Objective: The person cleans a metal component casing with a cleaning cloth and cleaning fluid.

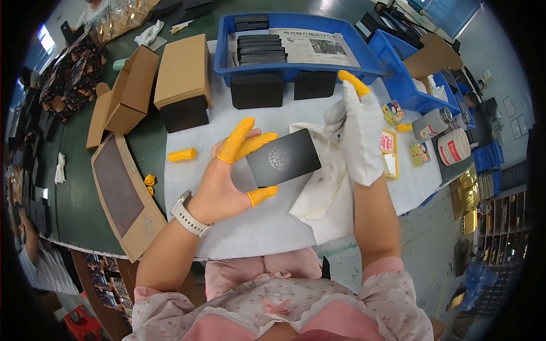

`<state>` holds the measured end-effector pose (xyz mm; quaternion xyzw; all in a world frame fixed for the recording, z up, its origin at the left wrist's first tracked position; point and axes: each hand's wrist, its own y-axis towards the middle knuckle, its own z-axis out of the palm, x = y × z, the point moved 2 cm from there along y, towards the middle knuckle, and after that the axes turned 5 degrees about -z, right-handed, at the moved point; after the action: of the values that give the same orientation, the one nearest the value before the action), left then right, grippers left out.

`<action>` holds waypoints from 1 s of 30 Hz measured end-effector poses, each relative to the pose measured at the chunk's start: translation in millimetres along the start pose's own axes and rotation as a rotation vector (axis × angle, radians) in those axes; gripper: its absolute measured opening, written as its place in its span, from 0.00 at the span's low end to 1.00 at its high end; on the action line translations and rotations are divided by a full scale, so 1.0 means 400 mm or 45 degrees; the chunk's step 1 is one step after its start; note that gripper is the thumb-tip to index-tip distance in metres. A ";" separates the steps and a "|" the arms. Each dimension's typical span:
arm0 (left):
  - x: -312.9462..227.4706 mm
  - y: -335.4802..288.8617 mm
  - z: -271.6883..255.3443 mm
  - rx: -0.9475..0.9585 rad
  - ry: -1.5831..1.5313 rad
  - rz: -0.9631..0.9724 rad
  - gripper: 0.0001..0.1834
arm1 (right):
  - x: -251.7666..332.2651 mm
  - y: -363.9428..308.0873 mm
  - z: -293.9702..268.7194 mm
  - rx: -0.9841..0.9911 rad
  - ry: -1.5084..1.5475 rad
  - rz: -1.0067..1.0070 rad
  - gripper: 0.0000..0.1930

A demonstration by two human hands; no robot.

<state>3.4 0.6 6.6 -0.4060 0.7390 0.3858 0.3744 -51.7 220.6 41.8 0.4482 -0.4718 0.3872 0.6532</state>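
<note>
My left hand point(215, 183), with yellow finger cots on several fingers and a watch on its wrist, grips a flat black rectangular plate point(293, 158) by its left end. A pale round emblem shows on the plate's upper face. To the right, my right hand point(362, 133) is raised in a white glove with a yellow cot on one fingertip. Its fingers point away from me, one stretched out and the greyish thumb apart from it, and nothing shows in its grasp. Below it, a crumpled white cloth point(327, 196) lies on the white table covering point(239, 241), reaching behind the plate.
A blue tray point(301, 71) at the back holds stacked black plates point(260, 50) and newspaper. Two more black plates point(257, 91) lean on its front. Cardboard boxes point(183, 68) stand left, near a loose yellow finger cot point(182, 154). Jars point(453, 146) and a blue bin point(412, 94) stand right.
</note>
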 end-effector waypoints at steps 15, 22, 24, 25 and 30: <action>0.017 0.012 -0.016 -0.136 0.596 0.135 0.39 | -0.015 -0.061 0.049 0.430 -0.458 0.133 0.20; 0.018 0.013 -0.034 -0.292 0.534 0.085 0.35 | 0.026 -0.026 0.019 -0.016 -0.169 0.025 0.17; 0.020 0.014 -0.035 -0.326 0.539 0.096 0.34 | 0.035 -0.029 0.024 -0.073 -0.273 -0.025 0.15; 0.023 0.014 -0.035 -0.333 0.535 0.096 0.34 | 0.031 -0.028 0.027 -0.067 -0.278 -0.028 0.15; 0.024 0.013 -0.040 -0.402 0.549 0.104 0.35 | 0.024 -0.043 0.046 -0.157 -0.222 -0.165 0.14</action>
<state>-8.6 -14.3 6.3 -0.5021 0.7482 0.4156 0.1244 -38.3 198.8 50.1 0.4687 -0.5197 0.2741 0.6596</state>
